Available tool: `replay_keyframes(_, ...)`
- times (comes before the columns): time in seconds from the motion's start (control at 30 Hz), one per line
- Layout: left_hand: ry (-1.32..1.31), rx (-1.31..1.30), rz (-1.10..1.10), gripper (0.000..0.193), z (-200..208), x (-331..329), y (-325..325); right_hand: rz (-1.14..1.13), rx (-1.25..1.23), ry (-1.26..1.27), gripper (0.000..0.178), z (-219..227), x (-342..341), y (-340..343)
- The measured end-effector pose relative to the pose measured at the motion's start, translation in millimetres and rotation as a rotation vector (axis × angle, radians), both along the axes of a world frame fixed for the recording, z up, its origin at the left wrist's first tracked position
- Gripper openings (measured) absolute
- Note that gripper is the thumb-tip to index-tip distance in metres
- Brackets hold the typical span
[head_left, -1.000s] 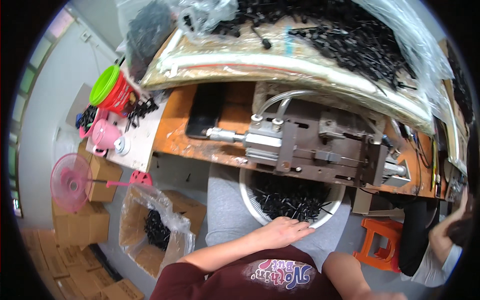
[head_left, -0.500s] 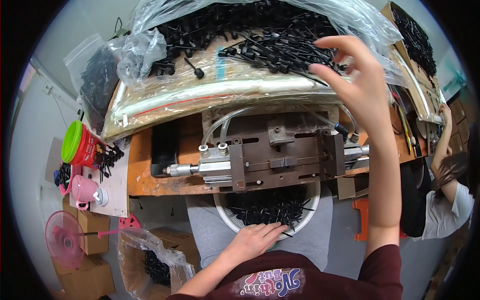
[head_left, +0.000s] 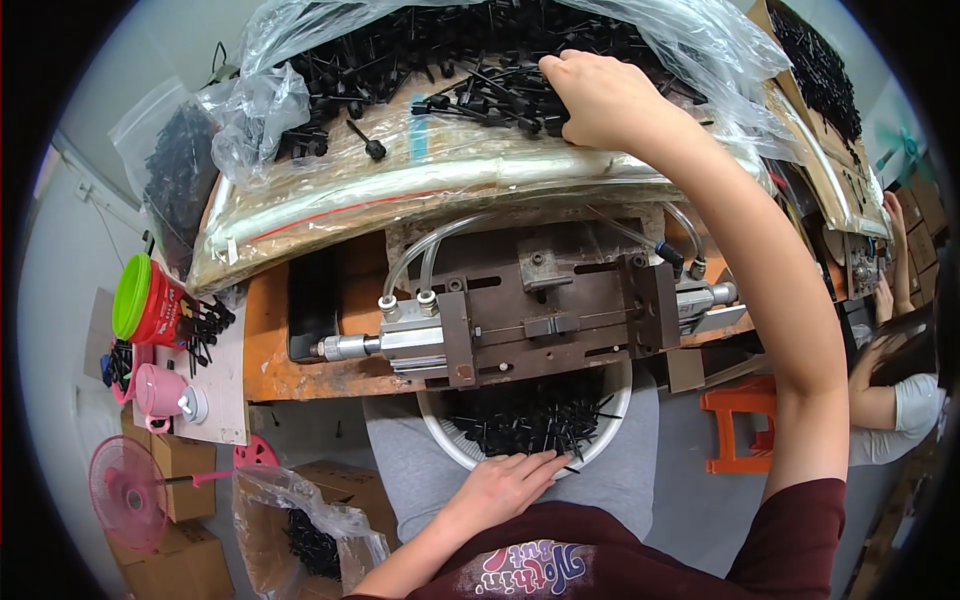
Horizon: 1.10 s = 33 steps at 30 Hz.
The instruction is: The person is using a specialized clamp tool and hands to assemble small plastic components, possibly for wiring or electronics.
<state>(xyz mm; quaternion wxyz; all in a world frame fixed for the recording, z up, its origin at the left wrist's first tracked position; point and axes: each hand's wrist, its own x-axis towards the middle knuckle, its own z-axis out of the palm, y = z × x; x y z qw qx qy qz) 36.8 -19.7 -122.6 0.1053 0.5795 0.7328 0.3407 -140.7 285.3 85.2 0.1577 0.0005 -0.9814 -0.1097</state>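
Right hand: fingers curled, contents hidden, cannot tell | black plastic-looking stemmed parts just left of fingertips; likely light, stiff; grasp thick heads | left hand: fingers extended across white round basin rim

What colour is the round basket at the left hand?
The basket is white, best seen in the head view.

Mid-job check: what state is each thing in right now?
Right hand: curled at the loose black parts; grip hidden.
Left hand: fingers extended, laid over the near rim of the white basket.
White basket: holding black parts.
Air tubes: attached to the metal fixture.
Clear liner in the floor box: open, black parts inside.
Pink fan: spinning or not, cannot tell.
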Motion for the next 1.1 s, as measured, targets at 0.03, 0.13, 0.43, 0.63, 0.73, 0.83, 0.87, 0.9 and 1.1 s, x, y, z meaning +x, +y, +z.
replay_keyframes(0.03,-0.001,-0.004,0.004,0.042,0.1,-0.1,-0.5,-0.006,0.016,-0.018,0.029,0.3,-1.9,-0.6)
replay_keyframes(0.13,-0.003,-0.011,0.015,0.041,1.1,-0.5,-1.8,-0.005,-0.018,0.001,0.027,0.5,-3.9,3.1)
replay_keyframes(0.43,0.013,-0.019,0.01,0.042,-8.7,0.7,-2.8,-0.048,-0.283,-0.282,0.052,31.7,7.9,-5.1)
replay_keyframes(0.63,-0.009,-0.011,0.003,0.044,-6.5,2.0,0.3,0.248,-0.09,-0.062,0.034,25.8,17.6,-18.2)
replay_keyframes(0.73,-0.002,-0.018,0.001,0.044,-5.3,1.4,-0.4,0.384,-0.08,0.062,0.034,12.3,8.8,7.3)
replay_keyframes(0.83,-0.004,-0.044,0.011,0.045,-5.6,1.9,-4.3,0.309,-0.334,0.024,0.024,34.1,12.9,5.1)
replay_keyframes(0.87,-0.004,-0.046,0.017,0.045,-6.0,2.2,-5.8,0.298,-0.367,0.13,0.03,33.7,11.4,8.2)
replay_keyframes(0.9,-0.001,-0.043,0.013,0.045,-5.6,2.3,-5.4,0.222,-0.397,0.136,0.031,41.0,14.4,10.2)
replay_keyframes(1.1,-0.006,-0.023,-0.016,0.046,12.9,1.6,1.5,0.056,-1.116,0.168,0.017,62.4,27.6,42.6)
